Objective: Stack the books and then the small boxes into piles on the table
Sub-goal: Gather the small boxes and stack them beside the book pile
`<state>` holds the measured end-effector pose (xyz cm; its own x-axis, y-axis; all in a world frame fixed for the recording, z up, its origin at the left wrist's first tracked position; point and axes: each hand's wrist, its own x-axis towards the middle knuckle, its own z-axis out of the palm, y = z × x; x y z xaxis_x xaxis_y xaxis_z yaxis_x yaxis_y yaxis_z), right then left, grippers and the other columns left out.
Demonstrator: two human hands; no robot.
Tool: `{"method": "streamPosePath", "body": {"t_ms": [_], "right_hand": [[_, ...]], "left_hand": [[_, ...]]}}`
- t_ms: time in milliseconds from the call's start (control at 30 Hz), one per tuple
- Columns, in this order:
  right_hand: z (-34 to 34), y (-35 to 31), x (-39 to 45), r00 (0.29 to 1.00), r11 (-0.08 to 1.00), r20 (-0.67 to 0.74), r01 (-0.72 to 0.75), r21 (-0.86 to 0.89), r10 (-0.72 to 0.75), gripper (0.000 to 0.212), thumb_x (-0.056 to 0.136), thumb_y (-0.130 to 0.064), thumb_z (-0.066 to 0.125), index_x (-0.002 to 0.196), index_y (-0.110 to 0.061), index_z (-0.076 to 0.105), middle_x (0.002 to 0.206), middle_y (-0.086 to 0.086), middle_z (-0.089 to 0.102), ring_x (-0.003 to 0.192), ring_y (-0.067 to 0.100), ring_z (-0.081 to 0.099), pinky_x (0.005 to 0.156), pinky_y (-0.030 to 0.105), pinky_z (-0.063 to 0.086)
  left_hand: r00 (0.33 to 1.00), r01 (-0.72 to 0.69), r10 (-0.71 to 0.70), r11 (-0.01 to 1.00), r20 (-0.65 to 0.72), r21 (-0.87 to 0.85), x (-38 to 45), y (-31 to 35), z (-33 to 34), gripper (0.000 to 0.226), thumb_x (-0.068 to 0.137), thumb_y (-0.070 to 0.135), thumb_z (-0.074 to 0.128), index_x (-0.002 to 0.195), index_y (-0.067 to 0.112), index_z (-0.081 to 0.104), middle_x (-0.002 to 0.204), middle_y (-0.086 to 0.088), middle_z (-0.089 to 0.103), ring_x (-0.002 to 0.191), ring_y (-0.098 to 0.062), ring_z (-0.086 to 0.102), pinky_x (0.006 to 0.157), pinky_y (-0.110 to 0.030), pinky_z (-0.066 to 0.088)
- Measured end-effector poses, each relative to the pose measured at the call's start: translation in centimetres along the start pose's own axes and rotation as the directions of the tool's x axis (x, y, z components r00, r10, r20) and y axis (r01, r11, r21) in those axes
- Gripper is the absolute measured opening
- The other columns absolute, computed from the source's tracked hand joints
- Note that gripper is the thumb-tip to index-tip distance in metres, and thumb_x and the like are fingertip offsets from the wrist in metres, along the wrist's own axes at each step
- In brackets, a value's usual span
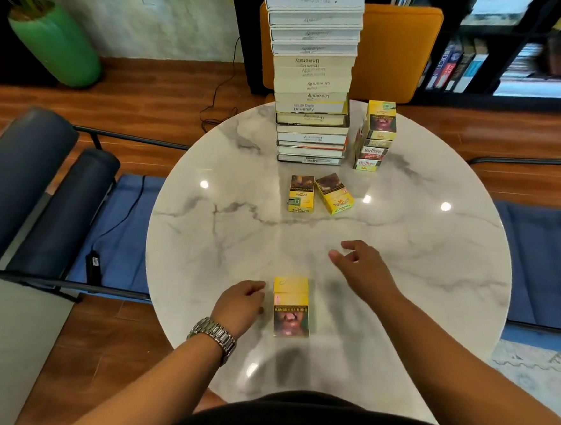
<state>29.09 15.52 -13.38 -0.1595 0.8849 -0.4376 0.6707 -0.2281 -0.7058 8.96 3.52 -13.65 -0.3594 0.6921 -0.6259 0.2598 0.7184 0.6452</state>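
Left hand, watch on wrist, rests on the round marble table, fingers curled loosely, touching or just beside the left edge of the nearest yellow box; not gripping it as far as visible. That box lies flat near the table's front edge, face up. Judgement: light cardboard pack, stiff enough to pinch, glossy so a bit slippery on marble; best taken by the two long sides, thumb opposite fingers. Further back, centre: two more loose yellow boxes, the left one square to the viewer, the right one skewed, close together but apart. Behind them the book pile, tall, roughly fifteen or more books, exact count unclear as the top leaves the frame; looks finished, heavy, slightly uneven, so don't bump it. Right hand hovers over bare table, fingers half open, holding nothing. Far right rear: box pile just beside the books, about six or seven packs, count unsure from blur, top ones yellow, lower ones red and white. Loose boxes left: three. Judgement: books done, boxes partly stacked.
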Motion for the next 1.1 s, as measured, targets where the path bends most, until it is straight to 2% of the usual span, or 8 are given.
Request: {"method": "streamPosePath", "body": {"t_ms": [100,200,300,433,600,800,967,1100], "right_hand": [[-1.4,0.2,4.0,0.998,0.994,-0.059,-0.004,-0.109,-0.003,0.049,0.090,-0.044,0.060,0.131,-0.018,0.053,0.132,0.010,0.048,0.116,0.024,0.054,0.096,0.033,0.041],[-2.0,-0.4,7.7,0.998,0.978,-0.067,-0.033,-0.208,0.019,0.055,0.089,-0.048,0.058,0.134,-0.017,0.050,0.135,0.012,0.044,0.118,0.028,0.054,0.098,0.039,0.043],[-2.0,-1.6,10.5,0.995,0.960,-0.076,-0.076,-0.268,0.057,0.063,0.088,-0.053,0.058,0.136,-0.014,0.047,0.134,0.013,0.044,0.120,0.032,0.053,0.097,0.041,0.044],[-1.3,-2.6,13.1,0.991,0.927,-0.085,-0.122,-0.353,0.098,0.078,0.080,-0.071,0.052,0.131,-0.012,0.047,0.126,0.015,0.046,0.117,0.036,0.051,0.095,0.046,0.046],[-0.3,-3.4,14.5,0.991,0.851,-0.123,-0.104,-0.515,0.047,0.082,0.076,-0.077,0.049,0.131,-0.015,0.047,0.127,0.012,0.042,0.118,0.033,0.045,0.093,0.044,0.041],[-0.7,-2.3,14.4,0.989,0.883,-0.144,-0.093,-0.460,0.029,0.074,0.075,-0.065,0.064,0.128,-0.016,0.047,0.126,0.010,0.043,0.117,0.032,0.044,0.094,0.045,0.041],[-0.9,-1.1,12.5,0.981,0.943,-0.189,-0.028,-0.332,-0.037,0.064,0.071,-0.044,0.077,0.119,-0.017,0.045,0.116,0.007,0.053,0.110,0.030,0.048,0.089,0.042,0.041],[-0.7,-0.3,10.5,0.978,0.975,-0.200,0.022,-0.221,-0.068,0.046,0.082,-0.020,0.065,0.121,-0.018,0.042,0.110,0.010,0.059,0.100,0.033,0.056,0.077,0.038,0.045]], "left_hand": [[0.995,-0.055,0.059,0.997,-0.086,0.054,2.8,1.0,-1.2,0.016,0.092,0.020,0.051,0.102,0.024,0.064,0.109,-0.007,0.067,0.099,-0.029,0.066,0.090,-0.040,0.052],[0.985,-0.091,0.107,0.989,-0.133,0.120,6.9,3.5,-1.7,0.037,0.092,0.027,0.055,0.126,0.013,0.058,0.131,-0.009,0.058,0.116,-0.023,0.058,0.099,-0.030,0.043],[0.986,-0.091,0.115,0.979,-0.123,0.185,10.9,7.1,-1.0,0.053,0.091,0.039,0.054,0.137,0.013,0.047,0.143,-0.011,0.045,0.126,-0.025,0.049,0.103,-0.031,0.038],[0.993,-0.006,0.030,0.979,-0.116,0.202,15.0,11.3,1.0,0.074,0.084,0.057,0.056,0.142,0.015,0.038,0.144,-0.013,0.038,0.129,-0.032,0.045,0.107,-0.040,0.039],[0.982,0.067,0.024,0.885,-0.188,0.461,17.9,14.0,3.1,0.085,0.069,0.079,0.052,0.125,0.016,0.050,0.125,-0.012,0.042,0.120,-0.033,0.046,0.100,-0.044,0.042],[0.977,0.027,0.106,0.795,-0.183,0.606,18.2,14.1,3.1,0.076,0.069,0.070,0.061,0.123,0.018,0.051,0.124,-0.011,0.041,0.120,-0.033,0.044,0.096,-0.046,0.045],[0.966,-0.099,0.229,0.750,-0.117,0.654,17.2,12.3,1.8,0.068,0.073,0.054,0.064,0.127,0.017,0.045,0.125,-0.010,0.049,0.116,-0.033,0.048,0.092,-0.043,0.046],[0.939,-0.225,0.327,0.812,-0.101,0.539,15.4,9.4,0.7,0.060,0.075,0.035,0.068,0.127,0.021,0.043,0.119,-0.011,0.056,0.108,-0.034,0.056,0.087,-0.041,0.050]]}}
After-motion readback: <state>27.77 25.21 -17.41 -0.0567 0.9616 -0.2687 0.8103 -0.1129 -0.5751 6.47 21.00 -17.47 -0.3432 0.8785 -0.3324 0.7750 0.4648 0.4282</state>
